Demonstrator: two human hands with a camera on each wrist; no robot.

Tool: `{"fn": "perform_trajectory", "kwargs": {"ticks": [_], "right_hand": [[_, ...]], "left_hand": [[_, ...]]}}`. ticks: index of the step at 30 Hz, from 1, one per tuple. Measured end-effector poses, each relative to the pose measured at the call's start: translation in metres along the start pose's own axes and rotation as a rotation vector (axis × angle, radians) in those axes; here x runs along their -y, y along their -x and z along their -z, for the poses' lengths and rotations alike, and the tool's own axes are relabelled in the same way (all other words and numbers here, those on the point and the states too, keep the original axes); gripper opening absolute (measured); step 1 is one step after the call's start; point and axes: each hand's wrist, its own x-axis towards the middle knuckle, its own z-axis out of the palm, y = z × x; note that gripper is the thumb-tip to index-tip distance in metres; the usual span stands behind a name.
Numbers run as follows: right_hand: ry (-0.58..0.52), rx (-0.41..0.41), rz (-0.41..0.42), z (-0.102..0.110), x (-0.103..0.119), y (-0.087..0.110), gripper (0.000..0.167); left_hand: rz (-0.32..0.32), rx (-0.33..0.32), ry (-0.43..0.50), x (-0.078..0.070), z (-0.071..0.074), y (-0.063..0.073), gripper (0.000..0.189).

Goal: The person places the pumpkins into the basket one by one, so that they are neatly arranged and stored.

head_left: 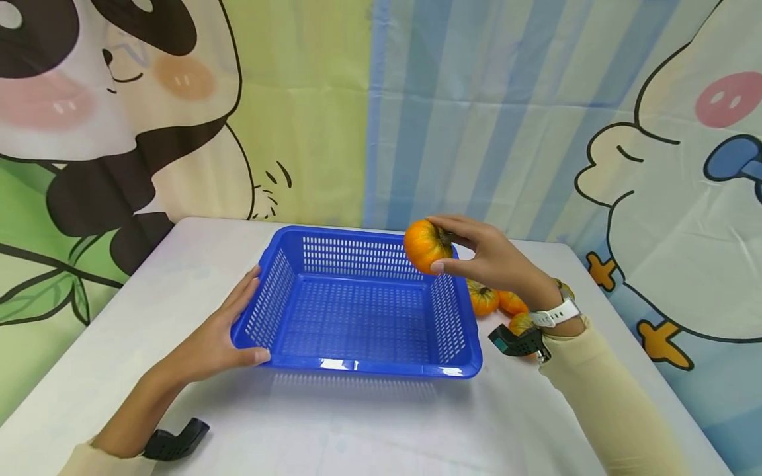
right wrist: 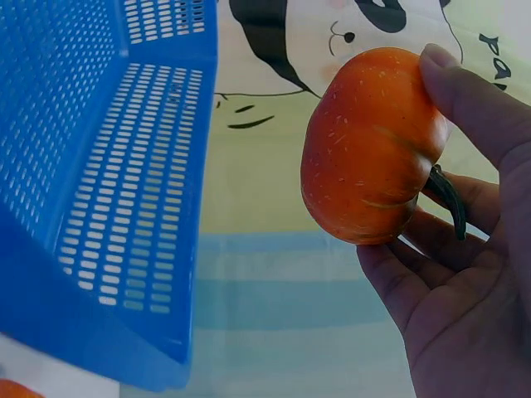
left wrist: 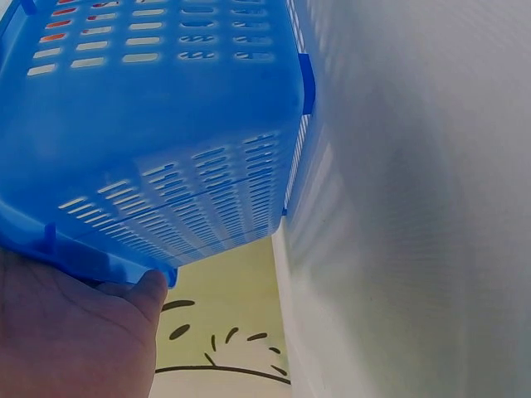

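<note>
A blue plastic basket [head_left: 375, 365] with slotted walls stands on the white table, and its floor is bare. My left hand [head_left: 208, 340] holds the basket's left rim, thumb on the near corner and fingers along the side. In the left wrist view the rim [left wrist: 75, 257] hides most of those fingers. Above the basket's far right corner, my right hand [head_left: 491, 254] pinches a small orange pumpkin [head_left: 424, 248] between thumb and fingers. The right wrist view shows the pumpkin [right wrist: 369, 157] with its dark green stem pointing toward the palm.
Several more small pumpkins [head_left: 482, 299] lie on the table just right of the basket, partly behind the right wrist. Behind the white table [head_left: 238, 416] hangs a cartoon-printed curtain [head_left: 321, 132], which also runs along both sides.
</note>
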Motion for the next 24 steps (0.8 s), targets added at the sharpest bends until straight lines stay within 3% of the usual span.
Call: {"fn": "perform_trajectory", "kwargs": {"ticks": [14,24], "right_hand": [[-0.022,0.016,0.047,-0.024,0.000,-0.039,0.066],[-0.024,0.042,0.012,-0.047,-0.003,-0.065,0.066]], "left_hand": [[0.006,0.009,0.012,0.000,-0.001,-0.001,0.116],[0.017,-0.001,-0.003,0.000,-0.001,0.000,0.115]]}}
